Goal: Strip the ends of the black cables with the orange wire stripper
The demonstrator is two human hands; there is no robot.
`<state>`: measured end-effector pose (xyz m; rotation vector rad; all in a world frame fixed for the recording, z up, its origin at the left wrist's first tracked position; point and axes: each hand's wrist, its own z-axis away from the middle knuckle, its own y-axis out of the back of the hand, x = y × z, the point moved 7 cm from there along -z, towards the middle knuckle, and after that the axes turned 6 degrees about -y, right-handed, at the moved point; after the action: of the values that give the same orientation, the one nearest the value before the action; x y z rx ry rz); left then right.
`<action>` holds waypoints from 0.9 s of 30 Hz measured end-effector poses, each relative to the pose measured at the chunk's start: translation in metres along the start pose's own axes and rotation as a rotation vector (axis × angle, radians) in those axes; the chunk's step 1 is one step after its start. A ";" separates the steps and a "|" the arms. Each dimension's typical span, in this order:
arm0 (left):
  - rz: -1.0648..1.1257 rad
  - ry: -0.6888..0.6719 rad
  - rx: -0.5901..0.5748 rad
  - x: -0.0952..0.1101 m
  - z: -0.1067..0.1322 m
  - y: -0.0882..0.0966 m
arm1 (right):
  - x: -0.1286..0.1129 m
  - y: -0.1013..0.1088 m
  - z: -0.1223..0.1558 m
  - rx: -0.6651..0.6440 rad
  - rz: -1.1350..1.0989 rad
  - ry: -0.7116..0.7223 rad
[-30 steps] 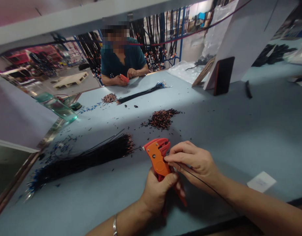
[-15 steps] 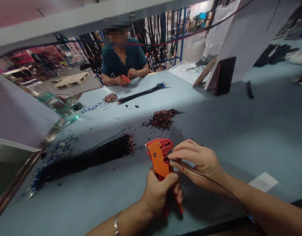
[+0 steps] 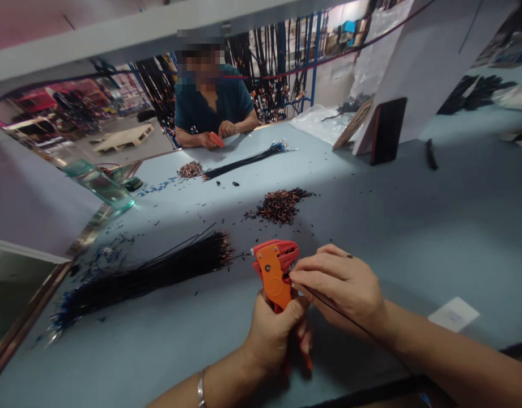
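My left hand (image 3: 278, 331) is wrapped round the handles of an orange and red wire stripper (image 3: 275, 275), held upright above the table. My right hand (image 3: 343, 283) pinches a thin black wire (image 3: 341, 311) close to the side of the tool's head; its tip is hidden by the fingers and the jaws. From there the wire trails down past my right forearm. Left of the tool lies a thick bundle of black wires (image 3: 150, 277), with copper ends towards the tool and blue ends at the far left. Beyond the tool is a heap of short black and copper offcuts (image 3: 281, 205).
Across the table (image 3: 435, 226) a person (image 3: 213, 102) holds a red tool, near a smaller wire bundle (image 3: 247, 160) and a copper-coloured heap (image 3: 190, 169). A green bottle (image 3: 101, 184) lies at the left edge. A dark phone (image 3: 388, 131) leans by a post; a white card (image 3: 454, 313) lies right.
My right hand has shifted slightly and its fingers have closed up near the tool's head. The wire's trailing end has slid lower. My left hand and the wire stripper stay nearly still.
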<state>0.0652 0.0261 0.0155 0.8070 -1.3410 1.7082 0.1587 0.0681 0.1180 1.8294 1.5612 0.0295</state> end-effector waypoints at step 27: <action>0.563 0.049 -0.438 0.049 -0.011 0.001 | 0.066 0.007 0.005 0.132 -0.647 -0.830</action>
<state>0.0415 0.0462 0.0543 0.1367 -1.9391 1.7165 0.1849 0.1229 0.0902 1.0903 1.4447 -1.0121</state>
